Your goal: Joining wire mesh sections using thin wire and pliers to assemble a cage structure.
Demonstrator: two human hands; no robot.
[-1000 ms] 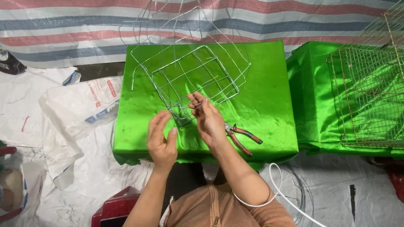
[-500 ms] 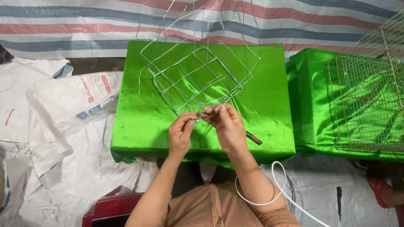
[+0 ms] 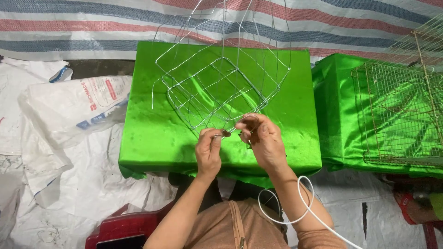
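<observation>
Left hand (image 3: 208, 152) pinches the near corner of the wire basket frame (image 3: 217, 90), fingers pressed together. Right hand (image 3: 263, 140) pinches the same corner just beside it. Frame sits tilted near the table's (image 3: 152, 138) front edge, loose wires sticking up.

Wire frame (image 3: 217, 92) on draped table (image 3: 152, 138), mesh cage (image 3: 401, 115) right, sack (image 3: 78, 108) left.

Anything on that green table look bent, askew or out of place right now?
The wire frame sits tilted on the green table, loose wire ends sticking up and out unevenly, one stray end curling off its left side. The left hand and right hand pinch its near corner. Nothing looks spilled or broken.
</observation>
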